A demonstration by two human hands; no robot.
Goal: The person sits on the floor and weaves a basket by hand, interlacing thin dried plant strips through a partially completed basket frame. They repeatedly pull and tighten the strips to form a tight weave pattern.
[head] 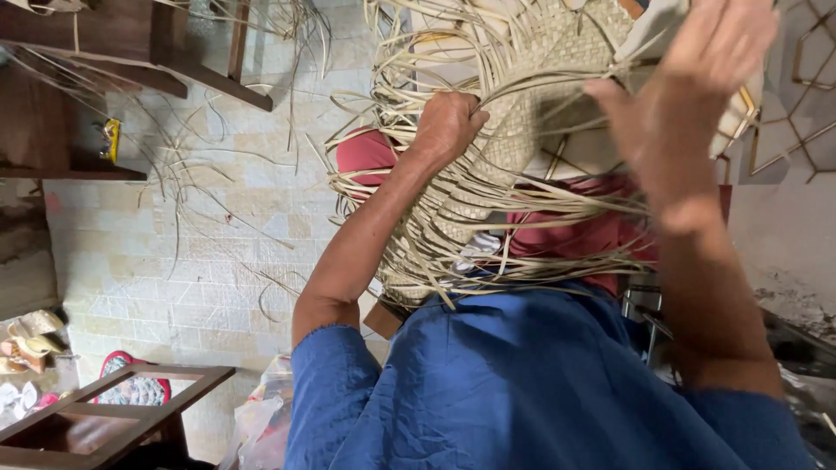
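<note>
1. The left hand [448, 126] has its fingers [475, 115] curled tight into the edge of a half-woven straw mat [522, 130], gripping the plaited part where it turns into loose strips. The knuckles face the camera, so the fingertips are hidden inside the weave.

2. The right hand [688, 96] lies flat and open against the far side of the same piece, palm toward it, fingers spread and blurred by motion. Whether it pinches any strip I cannot tell; it looks to be pressing or smoothing, not clasping.

3. The woven piece sits between the two hands and is held up off the lap. Its long axis runs slantwise, from beyond the right fingers down toward the left elbow. The left hand is the one with a firm hold on it, at about its middle; the right is at its upper end.

4. Unwoven straw ends [418, 218] fan out from the plaited body, arching around the left wrist and trailing below both forearms across red cloth [592, 235] on the lap.

5. Nearer the camera than the fingers are the blue sleeves [522, 383].

6. Well away beyond the left hand are a pale tiled floor [218, 244], stray straw strips [192, 174], a dark wooden shelf [78, 113], and a wooden frame [113, 409] low at the edge.
</note>
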